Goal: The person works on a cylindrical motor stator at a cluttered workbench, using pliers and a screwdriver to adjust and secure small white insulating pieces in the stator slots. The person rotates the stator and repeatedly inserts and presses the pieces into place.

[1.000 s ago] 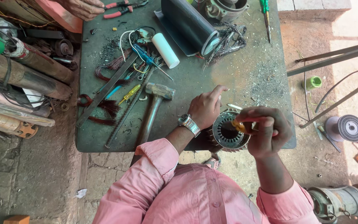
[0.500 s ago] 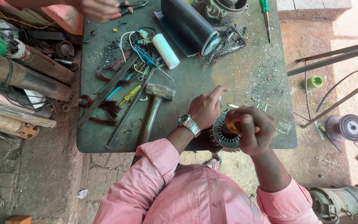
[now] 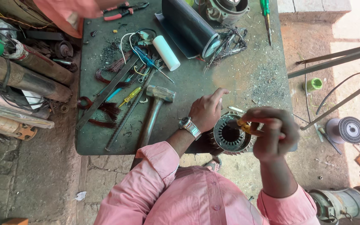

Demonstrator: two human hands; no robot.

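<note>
A round motor stator [image 3: 231,135] with slotted metal core stands at the near edge of the dark workbench [image 3: 188,79]. My left hand [image 3: 207,109], wearing a wristwatch, rests on the stator's upper left rim and steadies it. My right hand [image 3: 271,132] is above the stator's right side, fingers closed on a small yellow-handled tool [image 3: 243,124] whose tip points into the bore. The tool's far end is hidden under my fingers.
A hammer [image 3: 155,108], screwdrivers, pliers [image 3: 123,10], a white tube [image 3: 166,52], a black roll [image 3: 190,27] and copper wire scraps lie on the bench. Pump motors lie on the left [image 3: 26,75]. Another person's pink sleeve [image 3: 65,12] shows at top left. A wire spool [image 3: 346,130] sits on the floor right.
My right hand has lifted and shifted right off the stator, exposing its bore and the yellow tool. At top left the other person's hand has given way to a pink sleeve.
</note>
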